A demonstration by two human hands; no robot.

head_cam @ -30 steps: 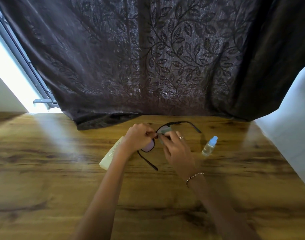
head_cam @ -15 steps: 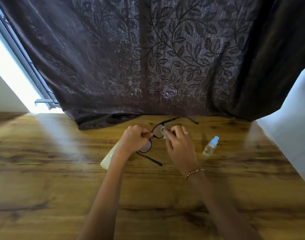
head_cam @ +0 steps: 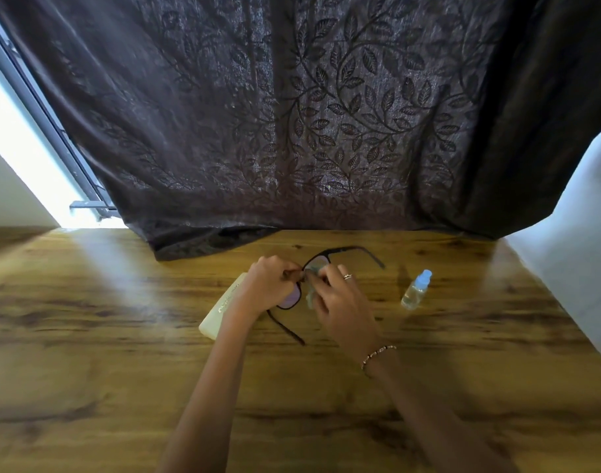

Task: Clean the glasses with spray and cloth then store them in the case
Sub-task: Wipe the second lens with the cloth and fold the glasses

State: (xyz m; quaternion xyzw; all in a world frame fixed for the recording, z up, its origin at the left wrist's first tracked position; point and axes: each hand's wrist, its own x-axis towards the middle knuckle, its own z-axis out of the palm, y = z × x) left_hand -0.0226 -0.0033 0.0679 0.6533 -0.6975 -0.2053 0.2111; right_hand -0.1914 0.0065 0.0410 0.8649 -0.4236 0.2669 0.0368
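Dark-framed glasses (head_cam: 291, 298) with tinted lenses are held just above the wooden table (head_cam: 121, 370), temples unfolded. My left hand (head_cam: 270, 285) pinches the frame near the bridge. My right hand (head_cam: 340, 302) presses a small pale grey-green cloth (head_cam: 311, 291) against the far lens. A cream-coloured case (head_cam: 220, 310) lies closed on the table, partly hidden under my left wrist. A small clear spray bottle (head_cam: 415, 290) with a light blue cap stands to the right of my hands, untouched.
A dark leaf-patterned curtain (head_cam: 309, 131) hangs behind and drapes onto the table's far edge. A bright window gap (head_cam: 26, 158) shows at the left. A white wall (head_cam: 572, 240) borders the table on the right.
The glasses have tilted slightly and the cloth has shifted along the far lens under my right fingers. My left hand keeps its hold near the bridge. Case and bottle have not moved.
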